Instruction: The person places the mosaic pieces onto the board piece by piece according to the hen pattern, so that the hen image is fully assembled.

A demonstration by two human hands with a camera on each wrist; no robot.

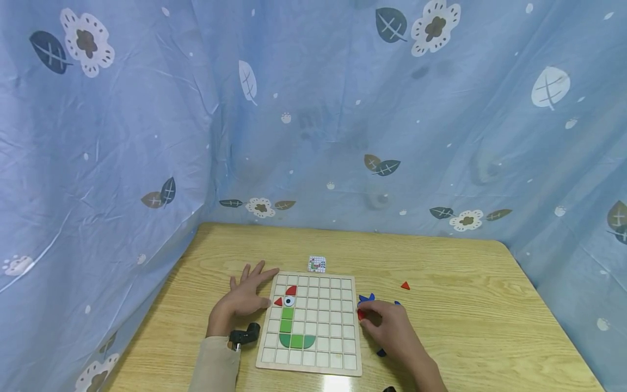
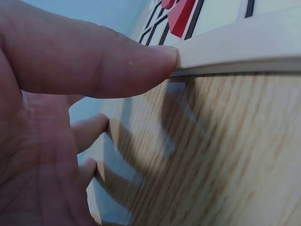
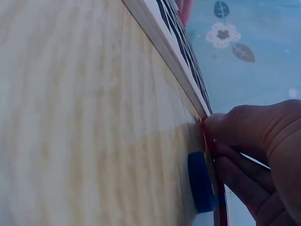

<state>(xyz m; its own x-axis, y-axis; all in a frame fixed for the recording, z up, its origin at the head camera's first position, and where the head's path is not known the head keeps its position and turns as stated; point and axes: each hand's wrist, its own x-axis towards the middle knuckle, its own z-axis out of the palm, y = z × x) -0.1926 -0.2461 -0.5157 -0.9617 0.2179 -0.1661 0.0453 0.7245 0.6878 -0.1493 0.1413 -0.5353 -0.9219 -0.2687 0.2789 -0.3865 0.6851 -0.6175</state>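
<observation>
A wooden grid board (image 1: 308, 371) lies on the table. On its left part, a red quarter-round (image 1: 291, 291), a red triangle (image 1: 278, 301), a round eye piece (image 1: 289, 301), green squares (image 1: 287, 313) and green quarter-rounds (image 1: 309, 341) form a figure. My left hand (image 1: 243, 298) has its fingers spread, with the thumb (image 2: 141, 66) touching the board's left edge. At the right edge, my right hand (image 1: 392, 329) pinches a red piece (image 3: 208, 139) between thumb and fingers; its shape is mostly hidden. Blue pieces (image 1: 367, 297) lie close by, one (image 3: 201, 181) beneath the fingers.
A small picture card (image 1: 317, 264) lies behind the board. Another red triangle (image 1: 405, 285) sits on the table (image 1: 470, 310) farther right. A dark blue piece (image 1: 381, 353) is partly covered by the right hand. A patterned blue curtain (image 1: 313, 120) hangs around the table.
</observation>
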